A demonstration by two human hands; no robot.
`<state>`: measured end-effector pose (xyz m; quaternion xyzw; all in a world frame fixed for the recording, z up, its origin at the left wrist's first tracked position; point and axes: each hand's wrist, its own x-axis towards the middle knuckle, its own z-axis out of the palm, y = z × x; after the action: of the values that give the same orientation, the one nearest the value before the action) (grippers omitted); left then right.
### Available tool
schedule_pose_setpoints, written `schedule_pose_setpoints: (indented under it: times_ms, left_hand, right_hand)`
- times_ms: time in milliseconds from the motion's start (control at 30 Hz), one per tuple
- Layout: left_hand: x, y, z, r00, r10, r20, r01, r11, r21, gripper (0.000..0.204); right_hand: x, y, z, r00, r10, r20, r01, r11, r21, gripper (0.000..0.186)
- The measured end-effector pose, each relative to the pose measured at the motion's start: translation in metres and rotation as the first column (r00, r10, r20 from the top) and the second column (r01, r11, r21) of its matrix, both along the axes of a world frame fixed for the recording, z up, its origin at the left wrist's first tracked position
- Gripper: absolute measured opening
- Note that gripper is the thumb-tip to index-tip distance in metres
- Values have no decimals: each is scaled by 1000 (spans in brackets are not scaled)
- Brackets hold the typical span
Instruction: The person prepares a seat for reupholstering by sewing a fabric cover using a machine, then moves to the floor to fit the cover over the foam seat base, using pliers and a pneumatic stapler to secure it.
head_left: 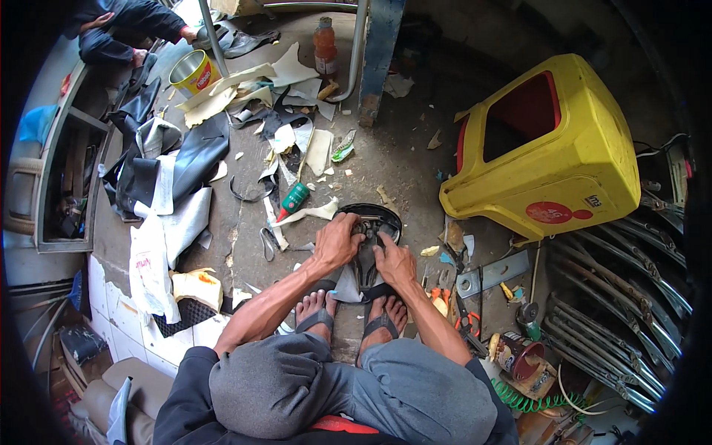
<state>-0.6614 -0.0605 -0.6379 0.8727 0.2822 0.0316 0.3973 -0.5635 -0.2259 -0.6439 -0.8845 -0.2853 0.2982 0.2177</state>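
Between my feet stands a black saddle-shaped seat [366, 268], its hollow underside with ribs turned up toward me. My left hand [337, 241] grips its left rim, fingers curled over the edge near the broad far end. On the opposite side my right hand [395, 263] holds the right edge, with the thumb pointing up along the inside. Grey-white material [346, 285] shows beside the seat's narrow near end. What the fingertips pinch is too small to make out. Just beyond my left hand lies a green bottle [295, 197] with a red tip.
Scraps of black sheeting [200, 152] and pale foam [222, 93] litter the left floor. Orange-handled pliers [440, 302] and scissors [469, 322] lie right. A yellow plastic stool [549, 178] rests tipped over, beyond metal tubes [608, 297]. Another person's legs [133, 30] appear far left.
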Motion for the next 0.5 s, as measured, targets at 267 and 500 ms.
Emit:
schedule_pose_setpoints:
  times_ms: [267, 500]
  left_hand:
    - [-15, 26, 11, 865, 502, 7, -431, 750, -501, 36]
    - [46, 60, -3, 866, 495, 76, -419, 800, -430, 36]
  right_hand:
    - [-13, 14, -3, 890, 184, 416, -273, 948, 163, 30]
    - [3, 39, -15, 647, 418, 638, -543, 840, 1, 18]
